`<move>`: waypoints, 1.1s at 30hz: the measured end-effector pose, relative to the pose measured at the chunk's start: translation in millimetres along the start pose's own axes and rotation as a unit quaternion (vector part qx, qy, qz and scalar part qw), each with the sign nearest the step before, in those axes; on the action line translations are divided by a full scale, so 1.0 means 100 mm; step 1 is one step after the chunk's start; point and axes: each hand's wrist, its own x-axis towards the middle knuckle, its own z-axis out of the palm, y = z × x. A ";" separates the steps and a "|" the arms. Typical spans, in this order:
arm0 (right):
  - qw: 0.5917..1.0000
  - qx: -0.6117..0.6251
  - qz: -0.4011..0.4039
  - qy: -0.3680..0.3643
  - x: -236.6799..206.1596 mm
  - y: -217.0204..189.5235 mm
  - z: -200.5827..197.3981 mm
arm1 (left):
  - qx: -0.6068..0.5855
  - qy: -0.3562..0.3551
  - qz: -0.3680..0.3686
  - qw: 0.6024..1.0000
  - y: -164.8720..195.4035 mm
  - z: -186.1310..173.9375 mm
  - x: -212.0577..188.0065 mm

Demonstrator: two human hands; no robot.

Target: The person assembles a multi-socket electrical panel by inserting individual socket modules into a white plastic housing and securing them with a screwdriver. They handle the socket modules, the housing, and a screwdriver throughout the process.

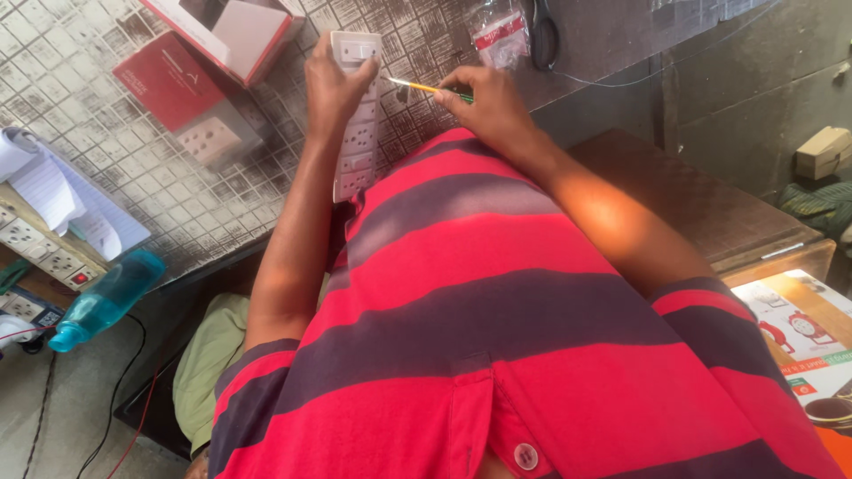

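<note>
left hand (333,89): wrapped round upper part of white power strip (357,115), fingers closed on it, thumb at its right edge
right hand (488,106): pinched shut on thin yellow-green screwdriver (422,87), tip pointing to 9 o'clock, near strip's right edge
power strip: long, white, several sockets, lying approx 12-to-6 on grid-patterned surface (177,213), lower end at striped red/grey shirt (497,337)
red box (169,84): at 9 o'clock of strip, well apart; white socket plate (210,139) just below it
open white/red box (235,31): 11 o'clock of strip
plastic bag (499,35): 12 o'clock of right hand
blue bottle (106,302): far 8 o'clock, lying tilted off surface edge
</note>
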 end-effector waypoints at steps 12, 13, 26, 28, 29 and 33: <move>0.989 -0.073 -0.088 0.099 0.07 -0.10 0.09 | -0.070 -0.019 0.072 0.995 0.08 -0.03 0.13; 0.989 -0.072 -0.082 0.095 0.08 -0.12 0.09 | -0.088 -0.031 0.053 0.994 0.08 -0.03 0.13; 0.989 -0.082 -0.086 0.090 0.13 -0.15 0.06 | -0.123 -0.054 0.042 0.990 0.09 -0.05 0.14; 0.988 -0.087 -0.093 0.088 0.13 -0.15 0.06 | -0.120 -0.057 0.027 0.991 0.09 -0.05 0.14; 0.987 -0.094 -0.097 0.087 0.13 -0.14 0.06 | -0.114 -0.057 0.025 0.992 0.10 -0.05 0.15; 0.982 -0.109 -0.126 0.087 0.14 -0.13 0.03 | -0.107 -0.057 0.037 0.992 0.09 -0.05 0.16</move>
